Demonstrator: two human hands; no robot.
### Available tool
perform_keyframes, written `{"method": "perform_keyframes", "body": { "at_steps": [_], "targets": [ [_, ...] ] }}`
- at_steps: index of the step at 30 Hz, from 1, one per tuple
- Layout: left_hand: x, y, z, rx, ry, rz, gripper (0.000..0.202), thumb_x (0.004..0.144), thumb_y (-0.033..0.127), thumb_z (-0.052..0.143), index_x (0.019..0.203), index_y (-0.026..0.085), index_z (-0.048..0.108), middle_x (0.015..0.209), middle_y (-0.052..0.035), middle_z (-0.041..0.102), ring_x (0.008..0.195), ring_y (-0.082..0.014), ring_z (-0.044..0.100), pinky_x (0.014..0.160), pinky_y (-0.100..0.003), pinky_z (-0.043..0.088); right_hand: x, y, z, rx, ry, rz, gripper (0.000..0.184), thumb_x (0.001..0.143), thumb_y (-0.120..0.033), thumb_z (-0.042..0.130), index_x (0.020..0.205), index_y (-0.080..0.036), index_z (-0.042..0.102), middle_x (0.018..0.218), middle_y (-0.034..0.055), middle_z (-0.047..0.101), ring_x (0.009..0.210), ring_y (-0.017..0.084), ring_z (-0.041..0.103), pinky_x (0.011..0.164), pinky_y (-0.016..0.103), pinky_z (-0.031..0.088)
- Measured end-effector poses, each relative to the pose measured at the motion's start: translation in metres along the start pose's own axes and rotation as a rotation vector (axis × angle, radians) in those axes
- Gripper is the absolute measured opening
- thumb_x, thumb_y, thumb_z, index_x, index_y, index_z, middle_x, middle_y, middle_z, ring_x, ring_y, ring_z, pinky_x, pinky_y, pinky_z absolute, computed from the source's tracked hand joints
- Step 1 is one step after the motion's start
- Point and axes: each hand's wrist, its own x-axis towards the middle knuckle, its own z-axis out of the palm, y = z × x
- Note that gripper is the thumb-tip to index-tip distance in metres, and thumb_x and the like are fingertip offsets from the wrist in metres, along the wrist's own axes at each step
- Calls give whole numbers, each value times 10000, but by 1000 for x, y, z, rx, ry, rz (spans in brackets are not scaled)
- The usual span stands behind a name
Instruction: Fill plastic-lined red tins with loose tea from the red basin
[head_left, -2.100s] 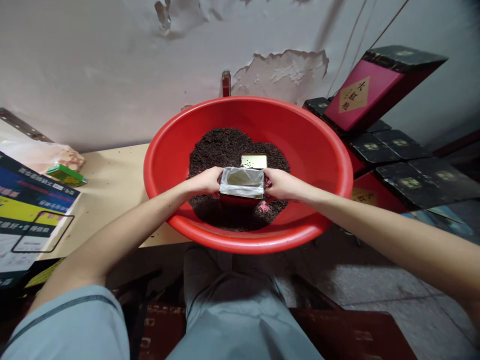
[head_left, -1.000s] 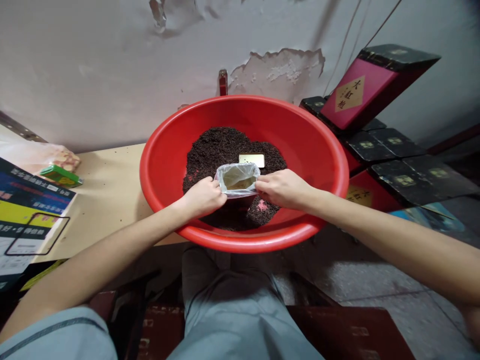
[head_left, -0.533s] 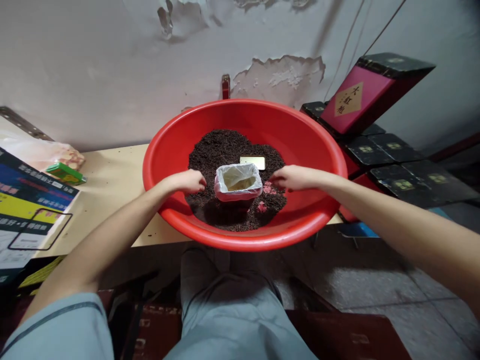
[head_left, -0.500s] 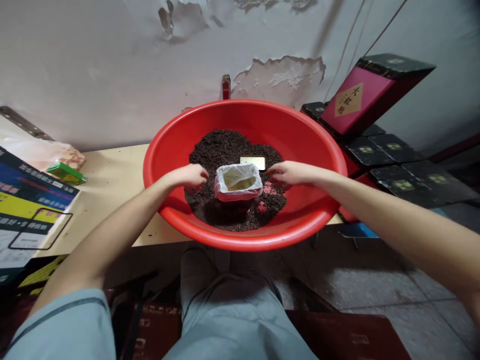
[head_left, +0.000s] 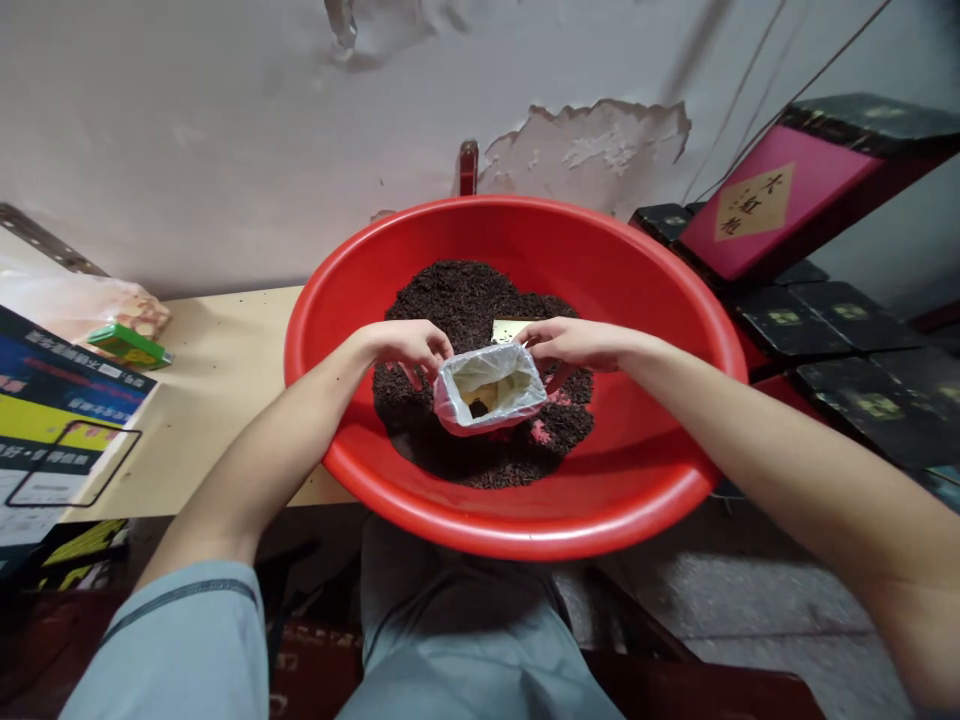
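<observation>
Fingers (head_left: 439, 343) of two hands (head_left: 409, 342) (head_left: 577, 343), one lined box (head_left: 501, 414) between; one red basin (head_left: 517, 542)

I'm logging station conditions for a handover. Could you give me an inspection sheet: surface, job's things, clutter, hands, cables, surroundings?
Surface: pale tabletop, partly covered by the red basin.
Job's things: dark loose leaves in the basin; lined container tilted among them, a dark patch inside; pale-yellow piece just behind it.
Clutter: printed box, green packet and plastic bag, all at the left.
Hands: left hand and right hand at either side of the container; grip unclear.
Cables: thin cord at upper right; purpose unclear.
Surroundings: peeling wall behind; dark-lidded boxes at the right, a pink one tilted.
</observation>
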Motion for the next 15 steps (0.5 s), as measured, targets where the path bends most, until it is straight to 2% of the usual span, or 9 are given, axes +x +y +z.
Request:
{"method": "perform_keyframes", "body": {
  "at_steps": [2, 5, 10, 12, 14, 15],
  "targets": [
    [0, 1, 4, 31, -6, 7, 240, 668, 168, 704, 903, 198, 745, 859, -39, 802, 879, -227, 792, 763, -316, 655, -2, 1, -1, -9, 14, -44, 187, 882, -139, 635, 1038, -232, 679, 1034, 49, 793, 860, 186, 754, 689, 268, 614],
    [2, 7, 9, 119, -6, -37, 256, 689, 139, 659, 926, 179, 745, 931, -59, 822, 933, -227, 793, 784, -289, 653, 2, 5, 7, -4, 66, -44, 149, 879, -147, 680, 1000, -231, 656, 932, 39, 773, 745, 174, 722, 625, 265, 597],
    [-3, 16, 7, 220, -21, -119, 389, 774, 119, 615, 1126, 170, 770, 1172, -72, 827, 1030, -198, 777, 774, -208, 617, 14, 11, 20, -22, 153, -20, 170, 859, -135, 703, 992, -240, 688, 863, 33, 766, 694, 179, 698, 555, 258, 542],
    [-9, 18, 4, 272, 71, -105, 389, 848, 177, 627, 1207, 184, 778, 1174, -67, 825, 1000, -192, 776, 766, -204, 602, 12, 8, 18, -136, 292, -73, 124, 880, -160, 689, 982, -229, 703, 923, 51, 783, 728, 181, 695, 608, 278, 551],
    [-17, 22, 5, 342, 238, -57, 361, 938, 301, 639, 1250, 187, 782, 1115, -71, 828, 945, -198, 775, 770, -223, 587, 4, 3, 16, -281, 487, -182, 86, 948, -250, 660, 1003, -216, 716, 977, 71, 790, 791, 192, 695, 698, 308, 558],
    [-20, 25, 7, 383, 318, -21, 369, 975, 380, 636, 1246, 182, 787, 1076, -75, 829, 928, -204, 772, 781, -237, 579, -1, 0, 15, -347, 550, -227, 136, 979, -309, 646, 1036, -210, 720, 967, 72, 786, 807, 197, 691, 728, 317, 550]
  ]
}}
